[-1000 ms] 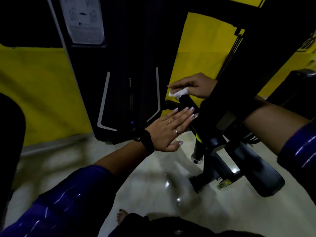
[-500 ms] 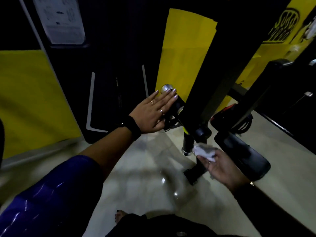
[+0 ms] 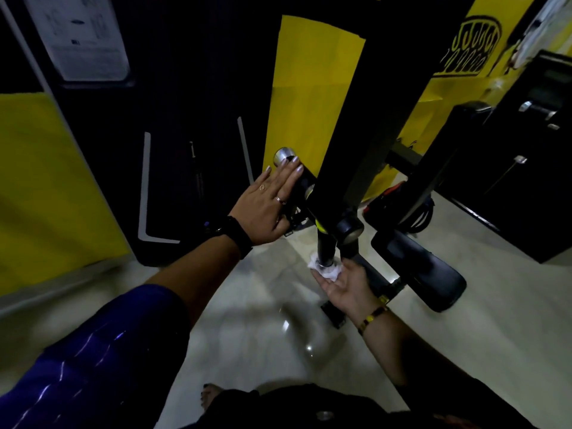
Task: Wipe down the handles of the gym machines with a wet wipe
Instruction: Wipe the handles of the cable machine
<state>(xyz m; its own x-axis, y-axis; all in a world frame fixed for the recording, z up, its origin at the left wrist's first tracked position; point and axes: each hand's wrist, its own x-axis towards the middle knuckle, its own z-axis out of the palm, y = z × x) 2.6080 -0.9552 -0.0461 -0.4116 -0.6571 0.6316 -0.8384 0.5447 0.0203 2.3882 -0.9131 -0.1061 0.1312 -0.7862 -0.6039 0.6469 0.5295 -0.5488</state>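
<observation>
Above the right hand (image 3: 343, 284), the lower handle (image 3: 325, 246) and the black frame post (image 3: 356, 134) block upward travel. Just right of it stands the black pad (image 3: 418, 267); left and beneath, bare floor (image 3: 247, 305) leaves open room.

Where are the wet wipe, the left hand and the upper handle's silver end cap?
wet wipe (image 3: 333, 274): head view, crumpled white part
left hand (image 3: 267, 205): head view, back of hand
silver end cap (image 3: 281, 156): head view, round face

The upper handle (image 3: 301, 178) is steadied by a flat left hand (image 3: 268, 204); a wet wipe (image 3: 328, 270) is cupped under the lower handle (image 3: 325, 250) by the right hand (image 3: 348, 283).
</observation>
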